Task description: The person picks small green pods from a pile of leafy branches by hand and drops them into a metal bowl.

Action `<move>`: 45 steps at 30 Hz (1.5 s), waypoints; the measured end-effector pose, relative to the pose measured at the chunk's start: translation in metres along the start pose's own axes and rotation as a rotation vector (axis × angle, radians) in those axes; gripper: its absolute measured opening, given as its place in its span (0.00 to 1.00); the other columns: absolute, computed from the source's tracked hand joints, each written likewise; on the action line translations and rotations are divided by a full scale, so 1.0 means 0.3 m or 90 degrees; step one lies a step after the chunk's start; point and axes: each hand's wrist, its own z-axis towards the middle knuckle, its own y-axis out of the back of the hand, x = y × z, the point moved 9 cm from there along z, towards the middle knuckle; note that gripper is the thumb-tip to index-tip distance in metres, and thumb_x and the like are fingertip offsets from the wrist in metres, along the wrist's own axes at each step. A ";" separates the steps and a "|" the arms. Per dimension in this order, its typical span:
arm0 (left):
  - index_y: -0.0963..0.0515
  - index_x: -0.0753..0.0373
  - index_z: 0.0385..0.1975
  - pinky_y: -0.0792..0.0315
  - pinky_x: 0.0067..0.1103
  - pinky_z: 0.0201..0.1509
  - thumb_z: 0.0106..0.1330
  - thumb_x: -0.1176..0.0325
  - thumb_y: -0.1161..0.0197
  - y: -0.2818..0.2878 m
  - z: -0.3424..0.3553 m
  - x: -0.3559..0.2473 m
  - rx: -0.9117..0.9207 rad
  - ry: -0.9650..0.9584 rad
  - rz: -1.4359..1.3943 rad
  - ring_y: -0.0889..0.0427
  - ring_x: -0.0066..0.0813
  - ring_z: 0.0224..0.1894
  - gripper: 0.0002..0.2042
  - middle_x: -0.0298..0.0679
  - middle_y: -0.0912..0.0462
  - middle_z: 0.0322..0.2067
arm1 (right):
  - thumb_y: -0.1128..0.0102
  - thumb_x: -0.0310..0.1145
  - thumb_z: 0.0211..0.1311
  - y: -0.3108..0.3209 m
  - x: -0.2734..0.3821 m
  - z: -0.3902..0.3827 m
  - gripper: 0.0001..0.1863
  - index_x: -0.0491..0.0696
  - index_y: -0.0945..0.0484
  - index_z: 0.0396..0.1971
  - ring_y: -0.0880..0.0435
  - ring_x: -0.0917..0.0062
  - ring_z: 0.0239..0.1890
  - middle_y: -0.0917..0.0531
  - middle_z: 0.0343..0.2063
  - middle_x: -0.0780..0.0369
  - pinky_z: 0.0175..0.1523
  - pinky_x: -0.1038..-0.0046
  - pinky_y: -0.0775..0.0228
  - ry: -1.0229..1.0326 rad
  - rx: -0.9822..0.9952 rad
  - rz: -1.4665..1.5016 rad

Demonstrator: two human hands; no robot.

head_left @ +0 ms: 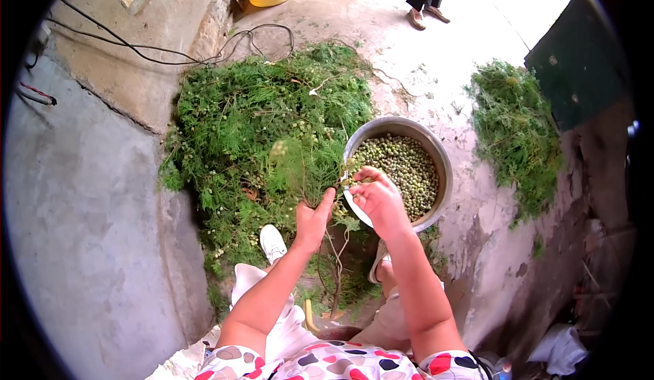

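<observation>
The left hand point(315, 222) is closed on a conifer sprig point(315, 179), left of the metal pot point(445, 165) of green berries point(402, 165). Above the pot's left rim, the right hand point(379, 201) has half-bent fingers; I cannot tell if it pinches anything.

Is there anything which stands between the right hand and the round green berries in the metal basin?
Nothing visible does. The right hand appears over the near-left edge of the metal basin, and the round green berries lie uncovered beside it.
</observation>
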 end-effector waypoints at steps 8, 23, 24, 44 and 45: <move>0.30 0.59 0.21 0.46 0.13 0.17 0.62 0.61 0.43 0.022 0.024 -0.021 -0.042 -0.002 -0.009 0.39 0.12 0.15 0.11 0.26 0.33 0.15 | 0.59 0.16 0.54 -0.072 -0.032 -0.016 0.19 0.38 0.34 0.48 0.27 0.68 0.49 0.29 0.47 0.55 0.52 0.71 0.33 -0.013 0.129 -0.027; 0.25 0.62 0.34 0.34 0.15 0.28 0.59 0.65 0.40 -0.039 0.001 -0.036 0.073 0.016 -0.077 0.29 0.16 0.24 0.09 0.29 0.24 0.25 | 0.58 0.17 0.58 -0.120 -0.023 -0.020 0.19 0.41 0.31 0.50 0.27 0.79 0.48 0.25 0.46 0.60 0.54 0.78 0.38 0.224 0.112 -0.479; 0.26 0.62 0.36 0.33 0.15 0.29 0.59 0.67 0.41 -0.024 0.004 -0.038 0.074 0.009 -0.079 0.29 0.17 0.24 0.09 0.29 0.24 0.26 | 0.58 0.17 0.58 -0.128 -0.030 -0.015 0.19 0.41 0.32 0.50 0.28 0.79 0.49 0.25 0.46 0.60 0.55 0.78 0.39 0.200 0.120 -0.441; 0.25 0.64 0.33 0.35 0.16 0.27 0.60 0.68 0.43 -0.034 -0.002 -0.066 0.107 -0.027 -0.005 0.31 0.16 0.22 0.07 0.34 0.22 0.26 | 0.59 0.47 0.65 0.040 0.091 0.005 0.25 0.41 0.40 0.52 0.26 0.79 0.33 0.25 0.38 0.60 0.37 0.78 0.33 0.117 -0.137 0.316; 0.24 0.65 0.33 0.34 0.16 0.27 0.59 0.69 0.43 -0.034 0.000 -0.063 0.125 -0.040 0.023 0.30 0.15 0.22 0.07 0.32 0.23 0.25 | 0.57 0.45 0.65 0.034 0.063 0.017 0.25 0.41 0.40 0.52 0.26 0.80 0.31 0.25 0.36 0.61 0.35 0.79 0.34 0.077 -0.106 0.168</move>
